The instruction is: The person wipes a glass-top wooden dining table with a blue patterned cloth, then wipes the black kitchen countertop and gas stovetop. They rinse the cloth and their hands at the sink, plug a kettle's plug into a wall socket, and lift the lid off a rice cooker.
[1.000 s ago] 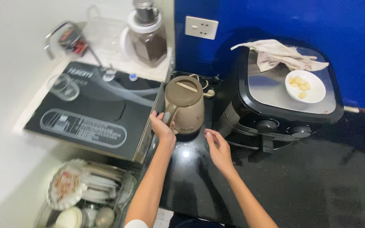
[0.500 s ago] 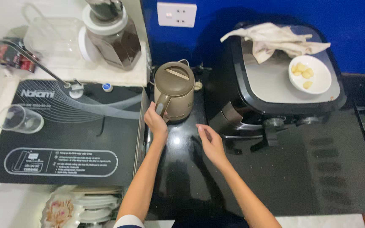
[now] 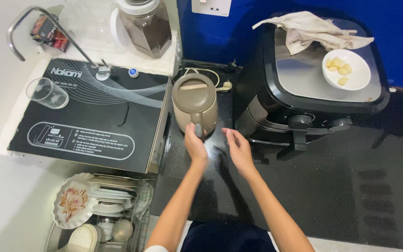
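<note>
A squat beige electric kettle (image 3: 195, 105) with a rounded closed lid is standing upright near the back edge of the glossy black surface (image 3: 350, 186), its handle facing the person. The left hand (image 3: 195, 145) is wrapping its fingers around that handle, holding it. The right hand (image 3: 239, 150) is hovering just beside it over bare surface, fingers loosely spread and holding nothing. The kettle is sitting in a narrow gap: a black water purifier (image 3: 89, 116) with a glass (image 3: 46, 92) on top is crowding its left side, and a black air fryer (image 3: 313, 88) carrying a cloth (image 3: 304, 30) and a small white bowl (image 3: 347, 70) is standing close on its right. Toward the front and right edges, the surface is lying wide and open.
</note>
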Action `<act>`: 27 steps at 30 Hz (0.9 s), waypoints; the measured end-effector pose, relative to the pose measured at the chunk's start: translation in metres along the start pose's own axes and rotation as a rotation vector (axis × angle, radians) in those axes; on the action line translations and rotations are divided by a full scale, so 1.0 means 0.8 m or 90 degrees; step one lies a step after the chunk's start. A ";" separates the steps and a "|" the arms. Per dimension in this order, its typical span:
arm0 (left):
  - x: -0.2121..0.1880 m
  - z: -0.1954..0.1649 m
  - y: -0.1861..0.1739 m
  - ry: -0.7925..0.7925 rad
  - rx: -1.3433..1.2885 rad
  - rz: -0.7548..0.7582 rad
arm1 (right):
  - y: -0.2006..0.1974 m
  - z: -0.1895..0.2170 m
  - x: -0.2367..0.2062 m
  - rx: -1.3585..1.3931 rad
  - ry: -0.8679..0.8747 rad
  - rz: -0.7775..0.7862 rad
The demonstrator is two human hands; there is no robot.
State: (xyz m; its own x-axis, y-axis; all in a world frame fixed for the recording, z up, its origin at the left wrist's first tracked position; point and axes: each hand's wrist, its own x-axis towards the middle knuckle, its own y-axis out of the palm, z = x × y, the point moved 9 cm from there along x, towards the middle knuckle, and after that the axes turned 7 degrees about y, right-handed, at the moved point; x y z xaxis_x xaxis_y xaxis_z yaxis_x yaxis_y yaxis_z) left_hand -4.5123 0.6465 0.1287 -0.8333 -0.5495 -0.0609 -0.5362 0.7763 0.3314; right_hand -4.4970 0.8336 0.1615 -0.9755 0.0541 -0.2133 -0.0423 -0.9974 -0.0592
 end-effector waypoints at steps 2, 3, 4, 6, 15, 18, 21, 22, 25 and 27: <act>-0.032 0.008 0.015 0.011 -0.064 0.011 | 0.002 -0.012 0.001 -0.001 0.015 0.013; -0.044 0.013 0.020 0.017 -0.032 0.009 | 0.004 -0.015 0.001 0.013 0.009 0.022; -0.056 0.018 0.026 0.022 -0.001 0.008 | 0.003 -0.018 0.001 0.027 0.003 0.030; -0.071 0.034 0.040 0.021 0.011 -0.006 | -0.002 -0.025 0.002 0.056 0.009 0.033; -0.062 0.049 0.124 0.102 0.152 -0.056 | -0.061 0.039 -0.027 -0.018 -0.096 -0.070; -0.105 -0.023 0.093 0.197 0.276 0.033 | -0.058 0.084 -0.049 -0.066 -0.162 -0.087; -0.107 -0.111 0.064 0.250 0.205 0.166 | -0.052 0.129 -0.067 -0.110 -0.212 -0.124; -0.091 -0.140 0.059 0.261 0.160 0.215 | -0.046 0.142 -0.069 -0.112 -0.227 -0.131; 0.005 -0.197 0.103 0.300 0.110 0.388 | -0.020 0.172 -0.056 -0.049 -0.224 -0.102; 0.073 -0.198 0.147 0.336 0.222 0.456 | -0.003 0.183 -0.042 -0.038 -0.200 -0.085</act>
State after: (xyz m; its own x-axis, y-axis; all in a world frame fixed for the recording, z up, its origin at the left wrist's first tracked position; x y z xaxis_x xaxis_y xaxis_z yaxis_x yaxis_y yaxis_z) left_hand -4.6028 0.6566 0.3132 -0.8560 0.0903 0.5090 -0.0028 0.9838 -0.1792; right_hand -4.4957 0.8273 0.3116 -0.9813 0.1572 0.1111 -0.1707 -0.9774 -0.1249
